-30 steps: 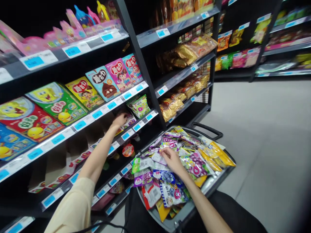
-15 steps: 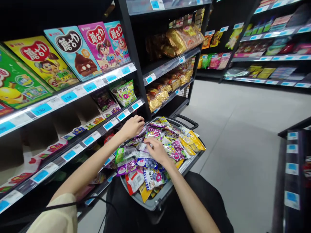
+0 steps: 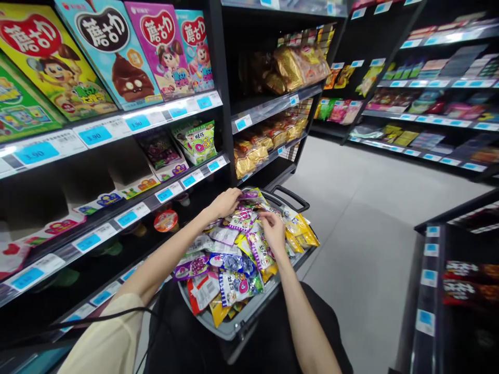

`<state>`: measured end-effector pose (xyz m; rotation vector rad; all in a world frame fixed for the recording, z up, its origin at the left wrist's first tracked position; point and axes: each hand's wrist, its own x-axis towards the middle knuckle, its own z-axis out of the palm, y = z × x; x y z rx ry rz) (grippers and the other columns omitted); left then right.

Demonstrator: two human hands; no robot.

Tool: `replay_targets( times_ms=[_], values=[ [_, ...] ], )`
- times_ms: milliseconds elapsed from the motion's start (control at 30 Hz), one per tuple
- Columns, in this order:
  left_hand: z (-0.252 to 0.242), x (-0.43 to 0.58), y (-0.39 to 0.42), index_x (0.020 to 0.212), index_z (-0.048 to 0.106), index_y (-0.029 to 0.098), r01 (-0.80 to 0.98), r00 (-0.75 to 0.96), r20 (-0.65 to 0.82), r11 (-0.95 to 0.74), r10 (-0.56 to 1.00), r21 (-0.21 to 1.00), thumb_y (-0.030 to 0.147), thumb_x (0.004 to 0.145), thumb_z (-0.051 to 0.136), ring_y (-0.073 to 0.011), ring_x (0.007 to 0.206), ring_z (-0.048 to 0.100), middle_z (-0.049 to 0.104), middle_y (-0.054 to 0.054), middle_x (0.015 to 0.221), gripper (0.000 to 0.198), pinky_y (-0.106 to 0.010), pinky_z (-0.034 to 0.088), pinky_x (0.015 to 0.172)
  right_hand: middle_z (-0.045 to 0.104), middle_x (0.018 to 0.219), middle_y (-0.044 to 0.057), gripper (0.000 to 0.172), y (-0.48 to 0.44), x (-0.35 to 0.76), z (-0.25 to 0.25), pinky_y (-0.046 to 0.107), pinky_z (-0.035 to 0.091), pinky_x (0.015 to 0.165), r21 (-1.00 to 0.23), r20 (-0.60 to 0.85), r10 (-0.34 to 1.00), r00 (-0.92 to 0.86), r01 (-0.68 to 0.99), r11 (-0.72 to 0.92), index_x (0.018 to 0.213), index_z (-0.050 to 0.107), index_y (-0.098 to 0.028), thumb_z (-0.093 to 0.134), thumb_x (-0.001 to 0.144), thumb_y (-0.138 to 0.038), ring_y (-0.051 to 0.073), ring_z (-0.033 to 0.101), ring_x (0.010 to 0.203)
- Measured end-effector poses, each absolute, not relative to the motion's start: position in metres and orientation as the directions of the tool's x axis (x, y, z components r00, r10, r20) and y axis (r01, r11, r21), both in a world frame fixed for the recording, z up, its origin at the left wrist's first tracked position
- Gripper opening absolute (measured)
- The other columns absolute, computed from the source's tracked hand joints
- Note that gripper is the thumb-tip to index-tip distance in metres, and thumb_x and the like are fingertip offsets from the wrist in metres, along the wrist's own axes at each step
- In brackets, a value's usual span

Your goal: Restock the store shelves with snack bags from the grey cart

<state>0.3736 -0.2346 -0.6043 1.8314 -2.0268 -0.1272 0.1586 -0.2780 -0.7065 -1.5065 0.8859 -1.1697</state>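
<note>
A grey plastic basket (image 3: 233, 328) sits by my lap, heaped with small gummy candy packets in purple, blue, green, red and yellow. My left hand (image 3: 227, 203) is at the basket's far left, its curled fingertips on a purple gummy packet (image 3: 249, 195). Over the right half of the heap, my right hand (image 3: 274, 231) has its fingers bent together at the packets; what lies between the tips is hidden. Between and below the hands lie a purple-and-white grape packet (image 3: 240, 218) and a blueberry packet (image 3: 236, 283).
On my left, a black shelf holds mushroom-biscuit boxes (image 3: 136, 57) above cardboard display trays and a green gummy bag (image 3: 197, 143). Gold-wrapped packs (image 3: 290, 67) fill shelves ahead. The basket's black handle (image 3: 290, 197) points away from me. A low rack (image 3: 427, 275) stands right.
My left hand has moved right onto the far packets. My right hand has shifted right and away from me, and a grape packet beneath it has turned. The view has tilted and swung slightly.
</note>
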Motion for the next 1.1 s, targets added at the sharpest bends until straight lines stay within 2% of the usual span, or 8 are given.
replay_targets(
  times_ms=[200,367,467,533,633,700,867,1100],
  values=[
    [-0.572,0.375,-0.224,0.102,0.067,0.017,-0.92,0.11,0.478,0.093,-0.872,0.38,0.013,0.093,0.047,-0.0203,0.099,0.066,0.07,-0.008,0.106,0.023,-0.035,0.052,0.095,0.073,0.123,0.016,0.041,-0.277,0.163,-0.705,0.046,0.06,0.092,-0.976,0.214,-0.941,0.262,0.108,-0.192,0.116,0.066,-0.018,0.069,0.084,-0.044,0.027,0.073,0.101],
    [-0.556,0.37,-0.225,0.094,0.069,0.017,-0.687,0.281,0.518,0.208,-0.808,0.697,0.014,0.084,0.06,-0.0158,0.085,0.063,0.071,-0.003,0.094,0.013,-0.03,0.05,0.084,0.062,0.143,0.021,0.08,-0.269,0.163,-0.694,0.042,0.063,0.088,-0.971,0.19,-0.922,0.336,0.201,-0.127,0.146,0.046,-0.02,0.08,0.08,-0.05,0.024,0.075,0.1],
    [-0.556,0.362,-0.227,0.094,0.066,0.016,-0.484,0.233,0.474,0.321,-0.849,0.814,0.017,0.08,0.066,-0.0146,0.088,0.063,0.069,-0.003,0.096,0.014,-0.028,0.05,0.085,0.066,0.139,0.018,0.093,-0.26,0.163,-0.682,0.039,0.065,0.078,-0.954,0.202,-0.873,0.444,0.291,-0.072,0.155,0.037,-0.024,0.084,0.078,-0.046,0.022,0.077,0.084],
    [-0.557,0.357,-0.226,0.092,0.064,0.016,-0.383,0.177,0.433,0.344,-0.884,0.858,0.021,0.08,0.07,-0.0141,0.086,0.062,0.067,-0.003,0.093,0.014,-0.027,0.05,0.083,0.075,0.123,0.015,0.08,-0.253,0.163,-0.676,0.038,0.066,0.073,-0.936,0.248,-0.856,0.454,0.339,-0.091,0.154,0.043,-0.022,0.079,0.086,-0.044,0.022,0.077,0.075],
    [-0.557,0.349,-0.22,0.091,0.066,0.016,-0.347,0.194,0.388,0.307,-0.901,0.886,0.028,0.08,0.075,-0.0162,0.094,0.063,0.068,-0.005,0.101,0.019,-0.028,0.051,0.085,0.08,0.104,0.011,0.047,-0.246,0.162,-0.671,0.041,0.067,0.079,-0.881,0.456,-0.851,0.26,0.265,-0.391,0.14,0.062,-0.02,0.066,0.096,-0.036,0.025,0.079,0.082],
    [-0.555,0.344,-0.212,0.094,0.07,0.016,-0.268,0.266,0.291,0.22,-0.919,0.938,0.034,0.079,0.078,-0.02,0.106,0.064,0.069,-0.008,0.115,0.025,-0.03,0.052,0.09,0.078,0.116,0.01,0.035,-0.244,0.16,-0.669,0.044,0.066,0.091,-0.742,0.671,-0.731,0.124,0.112,-0.661,0.131,0.071,-0.022,0.061,0.098,-0.027,0.026,0.077,0.103],
    [-0.544,0.339,-0.187,0.103,0.072,0.016,0.204,0.164,-0.249,-0.215,-0.954,0.955,0.068,0.083,0.068,-0.0272,0.092,0.071,0.075,-0.013,0.104,0.056,-0.037,0.059,0.076,0.068,0.138,0.006,0.057,-0.238,0.16,-0.666,0.038,0.065,0.09,-0.355,0.928,-0.366,0.073,-0.136,-0.925,0.138,0.067,-0.032,0.046,0.096,0.001,0.022,0.073,0.117],
    [-0.542,0.35,-0.174,0.11,0.071,0.013,0.055,0.186,-0.135,-0.127,-0.973,0.99,0.046,0.067,0.093,-0.019,0.08,0.07,0.076,-0.009,0.098,0.058,-0.033,0.058,0.077,0.067,0.138,0.008,0.069,-0.232,0.165,-0.661,0.031,0.064,0.081,-0.239,0.956,-0.257,0.143,-0.134,-0.962,0.149,0.056,-0.031,0.052,0.092,0.007,0.02,0.078,0.103]
  ],
)
